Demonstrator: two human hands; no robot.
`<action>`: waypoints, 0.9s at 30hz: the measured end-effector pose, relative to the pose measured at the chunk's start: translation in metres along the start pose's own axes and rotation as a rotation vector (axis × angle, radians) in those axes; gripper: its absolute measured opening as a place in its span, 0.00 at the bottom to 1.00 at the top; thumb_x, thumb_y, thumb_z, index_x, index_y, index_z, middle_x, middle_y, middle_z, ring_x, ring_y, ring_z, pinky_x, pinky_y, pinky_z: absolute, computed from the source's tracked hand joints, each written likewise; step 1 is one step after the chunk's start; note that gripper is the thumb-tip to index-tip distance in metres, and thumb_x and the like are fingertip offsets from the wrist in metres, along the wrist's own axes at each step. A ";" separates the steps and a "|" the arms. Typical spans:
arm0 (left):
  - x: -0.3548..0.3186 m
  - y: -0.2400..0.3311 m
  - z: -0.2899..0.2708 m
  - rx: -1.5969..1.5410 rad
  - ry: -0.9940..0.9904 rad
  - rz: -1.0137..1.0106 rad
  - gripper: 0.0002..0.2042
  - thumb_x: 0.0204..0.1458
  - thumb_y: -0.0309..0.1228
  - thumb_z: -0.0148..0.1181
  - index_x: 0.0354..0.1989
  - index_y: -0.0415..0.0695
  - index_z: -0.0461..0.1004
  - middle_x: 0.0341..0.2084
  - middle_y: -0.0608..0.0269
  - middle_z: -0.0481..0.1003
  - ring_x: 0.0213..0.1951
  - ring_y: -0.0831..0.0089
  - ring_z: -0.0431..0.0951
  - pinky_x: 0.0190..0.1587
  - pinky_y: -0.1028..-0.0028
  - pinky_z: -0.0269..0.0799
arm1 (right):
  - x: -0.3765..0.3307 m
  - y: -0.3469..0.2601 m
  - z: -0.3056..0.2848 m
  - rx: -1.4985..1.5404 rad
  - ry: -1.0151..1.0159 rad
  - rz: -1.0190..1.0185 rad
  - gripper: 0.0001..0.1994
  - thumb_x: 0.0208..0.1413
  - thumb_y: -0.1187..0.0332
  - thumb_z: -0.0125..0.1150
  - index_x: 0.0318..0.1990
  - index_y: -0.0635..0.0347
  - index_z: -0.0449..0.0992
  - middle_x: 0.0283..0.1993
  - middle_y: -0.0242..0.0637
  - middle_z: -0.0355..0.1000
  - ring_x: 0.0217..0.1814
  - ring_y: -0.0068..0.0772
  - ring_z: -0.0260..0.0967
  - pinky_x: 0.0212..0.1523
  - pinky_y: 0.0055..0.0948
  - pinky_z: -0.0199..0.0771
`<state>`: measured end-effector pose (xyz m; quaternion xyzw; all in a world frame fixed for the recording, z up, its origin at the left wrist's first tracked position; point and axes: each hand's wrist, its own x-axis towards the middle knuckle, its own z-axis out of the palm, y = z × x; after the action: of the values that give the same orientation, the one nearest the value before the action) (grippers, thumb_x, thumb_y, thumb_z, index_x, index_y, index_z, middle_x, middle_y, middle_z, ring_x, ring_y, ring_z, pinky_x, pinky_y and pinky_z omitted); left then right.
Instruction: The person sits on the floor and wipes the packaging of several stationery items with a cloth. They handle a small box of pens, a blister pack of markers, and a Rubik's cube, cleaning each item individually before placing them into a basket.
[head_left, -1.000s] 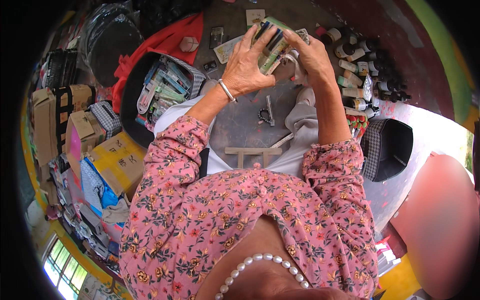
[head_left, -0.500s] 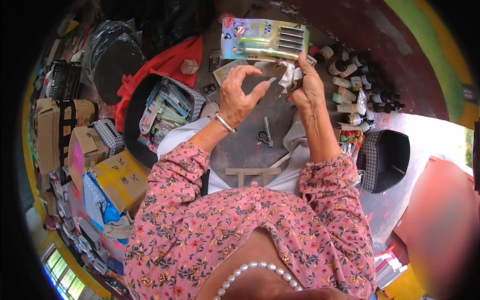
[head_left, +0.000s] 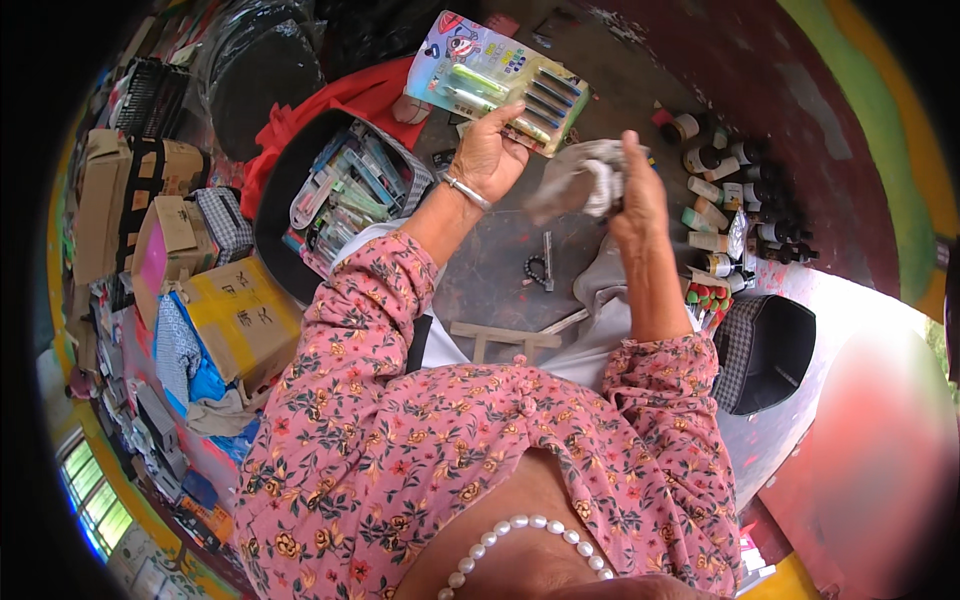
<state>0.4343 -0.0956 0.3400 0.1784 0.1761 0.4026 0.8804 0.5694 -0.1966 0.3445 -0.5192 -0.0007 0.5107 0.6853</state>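
Item: flat blister card of pens and dark refills, pale blue printed backing under clear plastic (head_left: 497,80). A second ago it was being gripped by both hands close together in front of the chest; now the left hand (head_left: 490,158) alone is lifting it up and away to the left, fingers closed on its lower edge, thumb behind. The card is tilting above the dark floor, near the black basket of packaged stationery (head_left: 345,195).

Item: crumpled grey-white cloth (head_left: 592,182). The right hand (head_left: 640,200) has come off the card and is clutching this cloth in curled fingers, well apart from the card.

Judgement: the handling is splitting into card held clear, cloth readied beside it.

Nearby: small paint bottles (head_left: 725,200), cardboard boxes (head_left: 235,320), a black keyring tool on the floor (head_left: 540,268).
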 end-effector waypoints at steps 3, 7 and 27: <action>-0.002 -0.003 -0.001 0.013 0.019 -0.032 0.18 0.45 0.18 0.49 0.48 0.36 0.60 0.42 0.57 0.68 0.47 0.66 0.69 0.50 0.66 0.66 | -0.002 -0.023 -0.004 -0.099 0.022 -0.435 0.10 0.53 0.65 0.52 0.30 0.65 0.71 0.27 0.34 0.71 0.26 0.23 0.69 0.26 0.21 0.68; -0.012 -0.016 0.005 0.254 -0.025 -0.134 0.16 0.44 0.18 0.50 0.44 0.37 0.63 0.38 0.60 0.71 0.40 0.69 0.73 0.45 0.69 0.70 | -0.009 -0.021 0.025 -0.789 0.021 -1.025 0.09 0.50 0.65 0.54 0.33 0.61 0.71 0.25 0.39 0.71 0.26 0.36 0.70 0.28 0.29 0.68; -0.007 -0.019 -0.014 0.362 -0.009 -0.357 0.12 0.42 0.16 0.46 0.36 0.38 0.69 0.29 0.63 0.72 0.32 0.74 0.73 0.39 0.72 0.72 | -0.017 -0.020 0.028 -0.652 -0.202 -0.780 0.11 0.51 0.64 0.54 0.26 0.63 0.71 0.18 0.28 0.66 0.21 0.17 0.59 0.24 0.20 0.60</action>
<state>0.4357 -0.1106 0.3198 0.3012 0.2701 0.2020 0.8919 0.5609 -0.1873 0.3807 -0.6149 -0.4194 0.2382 0.6239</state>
